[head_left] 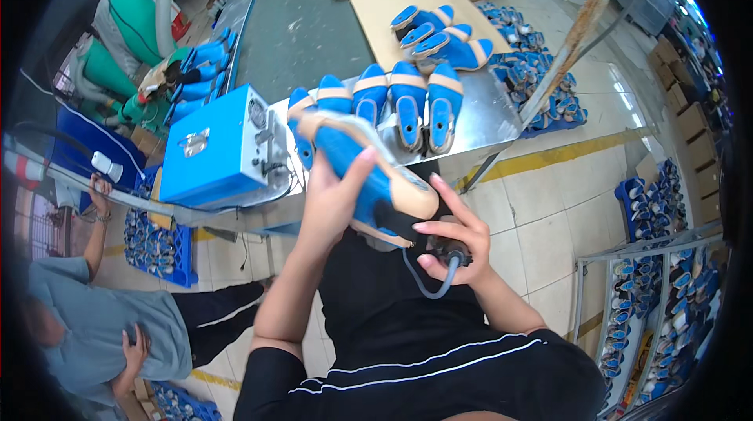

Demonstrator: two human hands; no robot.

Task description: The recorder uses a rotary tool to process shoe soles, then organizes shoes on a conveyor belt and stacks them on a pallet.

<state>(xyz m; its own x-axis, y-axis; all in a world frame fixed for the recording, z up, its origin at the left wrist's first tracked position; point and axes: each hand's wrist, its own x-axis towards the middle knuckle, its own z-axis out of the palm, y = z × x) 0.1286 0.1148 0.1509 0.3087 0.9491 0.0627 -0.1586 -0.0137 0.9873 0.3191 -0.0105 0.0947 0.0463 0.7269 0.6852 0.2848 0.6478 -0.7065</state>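
A steel table stands far ahead, with a row of blue shoes on it. Near it, the left hand, arm raised, is wrapped around a blue shoe. The right hand, wrist bent, fingers closed loosely, holds a black tool against the shoe's heel.

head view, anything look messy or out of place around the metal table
Yes: blue shoe forms lie in a loose heap on the tiled floor beside the shiny metal table, while others stand in a neat row on the table. The heap looks dumped, not stacked.
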